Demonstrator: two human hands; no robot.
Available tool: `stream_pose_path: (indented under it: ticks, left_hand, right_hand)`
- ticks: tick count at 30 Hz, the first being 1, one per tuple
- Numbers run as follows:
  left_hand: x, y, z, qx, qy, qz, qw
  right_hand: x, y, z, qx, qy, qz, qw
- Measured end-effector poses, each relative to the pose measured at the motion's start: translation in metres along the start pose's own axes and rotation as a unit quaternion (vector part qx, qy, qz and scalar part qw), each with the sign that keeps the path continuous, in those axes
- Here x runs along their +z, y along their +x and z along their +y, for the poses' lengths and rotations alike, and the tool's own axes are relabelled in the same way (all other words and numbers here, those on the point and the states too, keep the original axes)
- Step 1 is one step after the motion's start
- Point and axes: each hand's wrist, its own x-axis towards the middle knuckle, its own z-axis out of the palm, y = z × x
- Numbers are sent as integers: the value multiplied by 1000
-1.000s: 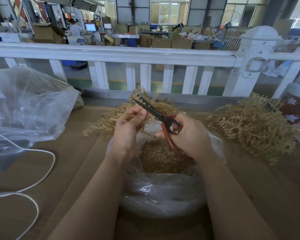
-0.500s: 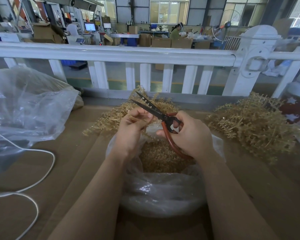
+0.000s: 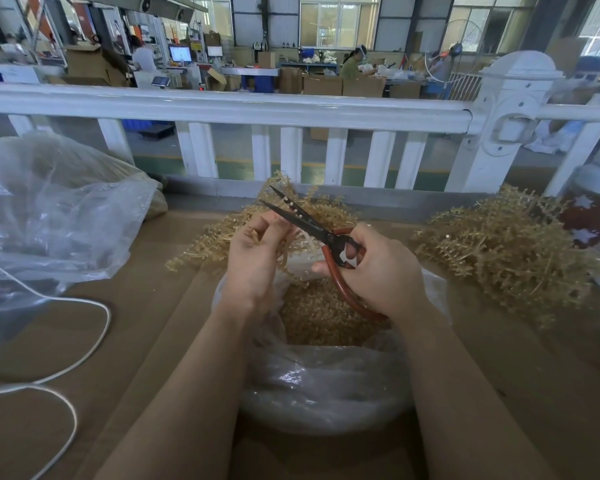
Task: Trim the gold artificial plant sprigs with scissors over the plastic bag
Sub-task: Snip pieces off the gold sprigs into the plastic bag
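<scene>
Your right hand (image 3: 378,268) is wrapped around the red handles of the scissors (image 3: 321,233), fingers curled through the loops, with the dark blades parted a little and pointing up and away to the left. Your left hand (image 3: 257,261) has its fingertips pinched on a thin gold sprig (image 3: 293,239) right at the blades, though the exact spot where the blades meet it is hard to make out. Both hands hang over the open plastic bag (image 3: 326,386), which already holds a layer of gold trimmings (image 3: 312,313). Just behind your hands there's a loose pile of gold sprigs (image 3: 222,233), and a bigger heap (image 3: 510,258) sits off to the right, well apart from the bag. On your left a big crumpled clear bag (image 3: 56,216) and a white cord (image 3: 84,344) lie on the brown cardboard surface (image 3: 146,341). The white railing (image 3: 222,105) runs along the far edge, close behind the sprigs.
</scene>
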Motion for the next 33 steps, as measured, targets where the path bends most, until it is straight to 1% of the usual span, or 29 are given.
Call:
stream_pose_path:
  ticks: [9,13,17,24,28,33]
  left_hand:
    - [3,-1,0,-3,-20,11,1000]
    - [2,0,-1,1,-5,-6,1000]
    - [2,0,-1,2,5,-3,1000]
    - [1,-1,-1,9,24,-9,1000]
    - [5,-3,0,34,19,14,999]
    - [8,-5,0,78,63,18,995]
  right_hand:
    - [2,1,-1,13,16,-4,1000]
    - [1,1,0,9,2,-2,1000]
    - [1,1,0,5,0,3,1000]
    - [2,4,2,14,20,-22,999]
    - [3,4,2,12,7,-21,1000]
    - [2,4,0,14,2,-22,1000]
